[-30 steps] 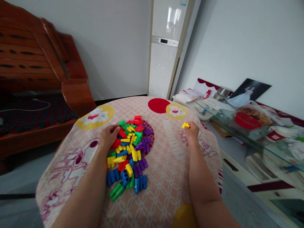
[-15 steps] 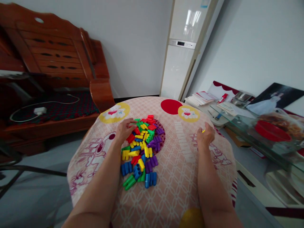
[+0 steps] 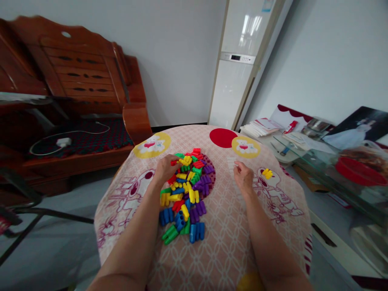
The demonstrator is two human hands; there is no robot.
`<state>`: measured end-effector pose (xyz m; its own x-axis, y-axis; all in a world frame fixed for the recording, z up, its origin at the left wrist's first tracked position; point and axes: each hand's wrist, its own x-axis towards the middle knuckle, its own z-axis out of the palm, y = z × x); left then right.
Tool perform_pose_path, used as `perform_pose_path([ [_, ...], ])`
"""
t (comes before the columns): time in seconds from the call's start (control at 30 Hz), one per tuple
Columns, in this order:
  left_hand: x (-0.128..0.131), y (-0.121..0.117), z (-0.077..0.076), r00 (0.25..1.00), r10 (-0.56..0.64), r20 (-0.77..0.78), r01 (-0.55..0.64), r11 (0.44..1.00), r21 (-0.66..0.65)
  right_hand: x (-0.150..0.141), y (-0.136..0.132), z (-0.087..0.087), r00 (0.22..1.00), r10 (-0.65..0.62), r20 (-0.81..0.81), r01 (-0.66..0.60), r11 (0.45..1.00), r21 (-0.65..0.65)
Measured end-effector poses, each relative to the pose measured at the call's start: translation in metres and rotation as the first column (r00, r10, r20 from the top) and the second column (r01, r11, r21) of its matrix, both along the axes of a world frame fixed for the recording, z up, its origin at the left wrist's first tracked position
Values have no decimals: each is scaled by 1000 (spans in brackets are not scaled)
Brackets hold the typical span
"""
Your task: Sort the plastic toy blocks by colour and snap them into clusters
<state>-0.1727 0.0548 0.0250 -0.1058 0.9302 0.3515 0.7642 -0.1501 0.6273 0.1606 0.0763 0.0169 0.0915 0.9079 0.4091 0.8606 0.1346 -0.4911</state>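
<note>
A pile of plastic building blocks in red, yellow, green, blue and purple lies on the cloth-covered table, each block a row of joined tubes. At the far left side of this heap, my left hand is closed, its fingertips on a yellow block. My right hand hovers right of the pile with its fingers curled together and no block visible in them. Beyond it on the right, a single yellow block rests on the cloth, apart from the others.
A wooden bench with a white charger and cable stands at the left. To the right is a glass-topped cabinet holding papers, a red bowl and a photo. A tall white air conditioner stands behind the table.
My right hand has let go of the yellow block at the table's right side and come back leftward. My left hand has taken a yellow block from the pile. The view has swung left.
</note>
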Motion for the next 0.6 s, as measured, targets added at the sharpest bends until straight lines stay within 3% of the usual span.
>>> perform_pose_path([
  [0.07,3,-3,6,998,-6,58,6,1000,3,-2,-1,3,997,44,-69,-44,999,11],
  [0.17,20,-8,14,983,-123,136,130,991,-43,-15,-7,7,942,253,-223,-254,967,25],
  [0.27,47,-14,22,961,-259,99,266,962,-69,-36,-18,10,801,477,-361,-516,857,-13],
  [0.33,63,-17,24,951,-305,50,308,948,-78,-50,-24,11,736,557,-385,-619,784,-50],
  [0.43,76,-21,23,942,-334,22,335,938,-92,-63,-32,13,742,599,-300,-643,763,-70],
  [0.6,78,-19,17,925,-376,49,379,922,-77,-65,-33,18,782,573,-245,-600,798,-50],
])
